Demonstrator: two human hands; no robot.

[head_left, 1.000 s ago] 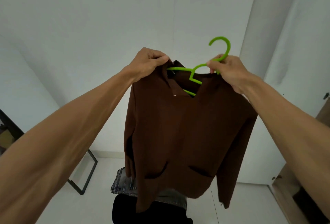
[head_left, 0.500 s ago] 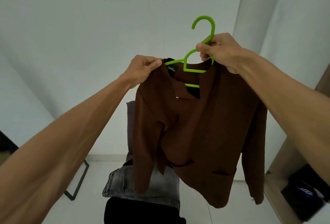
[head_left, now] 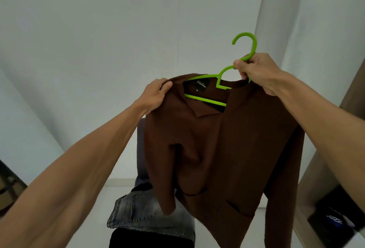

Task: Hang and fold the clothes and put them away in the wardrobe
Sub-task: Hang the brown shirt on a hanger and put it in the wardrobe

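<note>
A brown collared shirt [head_left: 217, 149] hangs in the air in front of me on a lime green plastic hanger [head_left: 223, 82]. My right hand [head_left: 256, 72] grips the hanger's neck just under its hook. My left hand [head_left: 156, 95] holds the shirt's left shoulder, thumb on top of the cloth. The collar lies open and shows a black label. The hanger's right arm is hidden inside the shirt.
Below the shirt, grey jeans [head_left: 142, 212] lie over black cloth [head_left: 150, 238]. The wardrobe's wooden side [head_left: 316, 178] rises at the right, with a dark bag [head_left: 335, 218] on its low shelf. A dark frame [head_left: 7, 188] shows at the left edge. White walls stand behind.
Both hands have carried the shirt and hanger rightward towards the wardrobe. The shirt has swung, and its collar now faces me with the label showing.
</note>
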